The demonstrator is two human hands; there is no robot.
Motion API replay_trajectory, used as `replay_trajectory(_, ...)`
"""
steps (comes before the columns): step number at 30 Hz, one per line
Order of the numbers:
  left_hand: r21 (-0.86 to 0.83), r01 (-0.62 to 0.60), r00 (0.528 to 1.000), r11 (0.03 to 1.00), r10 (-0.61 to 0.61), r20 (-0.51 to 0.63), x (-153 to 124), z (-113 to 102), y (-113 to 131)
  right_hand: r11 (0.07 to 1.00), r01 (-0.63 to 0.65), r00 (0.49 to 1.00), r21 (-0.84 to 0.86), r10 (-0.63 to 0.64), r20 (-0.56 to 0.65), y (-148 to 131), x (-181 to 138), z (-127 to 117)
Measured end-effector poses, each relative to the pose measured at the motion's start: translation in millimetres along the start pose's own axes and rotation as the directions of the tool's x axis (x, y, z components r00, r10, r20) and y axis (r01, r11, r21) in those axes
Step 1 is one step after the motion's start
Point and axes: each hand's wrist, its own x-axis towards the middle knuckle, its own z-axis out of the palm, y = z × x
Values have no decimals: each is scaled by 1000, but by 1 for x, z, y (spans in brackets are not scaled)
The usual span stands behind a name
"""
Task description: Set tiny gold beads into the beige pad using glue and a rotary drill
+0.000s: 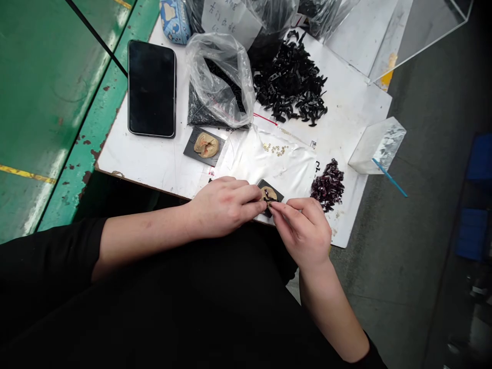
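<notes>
My left hand (229,206) and my right hand (305,228) meet at the table's front edge, fingertips pinched close together over a small dark block (277,196) with a tan lump on it. A small black part (269,199) lies between the fingertips; the left fingers close on it. My right thumb and index finger are pressed together at its near end, and what they pinch is too small to make out. Beyond the hands, tiny gold rings (275,149) are scattered on a white sheet (246,154). Dark red small parts (328,185) are heaped beside my right hand.
A black pile of parts (290,82) and an open plastic bag (219,77) lie at the back. A phone (151,89) rests at the left, near a second dark block (192,148) with a tan lump. A clear block (374,146) with a blue stick (390,178) sits at the right edge.
</notes>
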Motion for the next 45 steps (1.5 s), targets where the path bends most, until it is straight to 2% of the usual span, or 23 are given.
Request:
replay_trajectory(8,-18,-1,1000,1000,0,-22,1,0,0,992,91,996,-86,-91,10,-2,8,-2)
replay_trajectory(13,-19,-2,1000,1000,2,4,2,-1,-1,988,113,994,-107,-113,10,0,7,-2)
replay_trajectory(18,-30,-6,999,1000,5,-36,3,-1,-1,989,112,994,-100,-111,18,0,8,-2)
replay_trajectory(29,7,-5,1000,1000,5,0,1,1,0,995,26,998,-96,-31,-49,-1,7,1)
replay_trajectory(38,-4,-4,1000,1000,4,-4,2,0,-1,992,-89,995,-86,85,-54,-15,9,2)
replay_trajectory(45,-10,2,1000,1000,-2,-10,1,0,0,993,-82,991,-80,72,-116,-16,2,1)
